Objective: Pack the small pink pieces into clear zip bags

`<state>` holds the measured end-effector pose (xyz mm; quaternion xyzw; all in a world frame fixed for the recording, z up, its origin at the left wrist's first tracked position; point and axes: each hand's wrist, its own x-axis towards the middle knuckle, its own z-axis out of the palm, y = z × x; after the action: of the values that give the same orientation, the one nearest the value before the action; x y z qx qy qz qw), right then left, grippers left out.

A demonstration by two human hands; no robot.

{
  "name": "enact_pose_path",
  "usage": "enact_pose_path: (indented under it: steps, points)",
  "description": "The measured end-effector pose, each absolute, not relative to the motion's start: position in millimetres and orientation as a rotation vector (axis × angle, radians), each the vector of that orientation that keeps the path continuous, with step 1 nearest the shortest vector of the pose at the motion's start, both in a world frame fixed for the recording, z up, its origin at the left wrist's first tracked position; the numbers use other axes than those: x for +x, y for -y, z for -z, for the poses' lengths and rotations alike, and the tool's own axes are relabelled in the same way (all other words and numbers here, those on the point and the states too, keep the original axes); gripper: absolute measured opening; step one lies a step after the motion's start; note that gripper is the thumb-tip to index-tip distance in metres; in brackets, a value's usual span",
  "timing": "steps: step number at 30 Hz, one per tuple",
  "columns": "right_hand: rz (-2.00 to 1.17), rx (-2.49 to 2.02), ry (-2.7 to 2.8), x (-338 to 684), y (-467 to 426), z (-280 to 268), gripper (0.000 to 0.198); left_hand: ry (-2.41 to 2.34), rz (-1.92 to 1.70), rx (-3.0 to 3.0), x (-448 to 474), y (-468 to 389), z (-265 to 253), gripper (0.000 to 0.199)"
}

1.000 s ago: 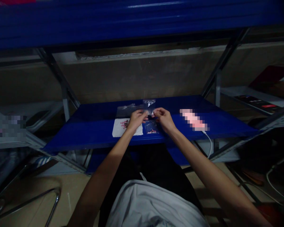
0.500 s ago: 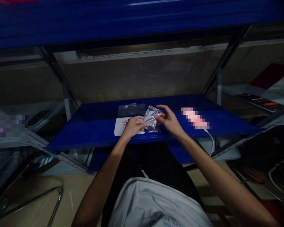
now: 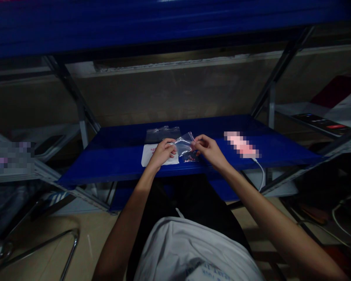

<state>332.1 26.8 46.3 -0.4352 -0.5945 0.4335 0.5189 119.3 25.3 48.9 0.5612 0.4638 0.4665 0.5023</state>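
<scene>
Plastic bag (image 3: 185, 145), small and clear, is being pinched between both hands above a blue shelf (image 3: 119, 156); the left hand (image 3: 163, 152) and right hand (image 3: 207, 148) are gripping opposite edges, over white paper (image 3: 148, 156).

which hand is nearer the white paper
Left. The left hand rests over the white paper on the shelf; the right hand is off to its right, past the small bag that both hands hold.

Blue shelf (image 3: 119, 156), white cable (image 3: 259, 171), blurred pink object (image 3: 241, 145), metal chair frame (image 3: 67, 253)
</scene>
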Motion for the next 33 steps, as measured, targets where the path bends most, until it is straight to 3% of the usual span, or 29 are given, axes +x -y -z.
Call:
enact_pose_path:
  steps: [9,13,17,21,33]
  points:
    - [-0.988,-1.13,1.395,336.3,-28.1,-44.3,0.032,-1.234,-1.106,1.621,106.4,-26.3,-51.8,0.04]
    - [-0.995,-1.118,1.367,325.4,-25.7,-41.0,0.035,-1.438,-1.179,2.182,107.5,-13.9,-70.5,0.062]
    - [-1.098,-1.063,1.382,304.0,-20.8,-37.6,0.044,-1.523,-0.922,2.557,118.0,-2.7,-78.7,0.075]
    - [-1.088,-0.99,1.44,290.5,-16.9,-38.5,0.046,-1.619,-0.825,2.542,120.4,-6.1,-68.7,0.073]
    - [-1.264,-0.895,1.678,286.1,-12.5,-56.5,0.045,-1.472,-1.011,2.356,104.0,-17.7,-62.9,0.06]
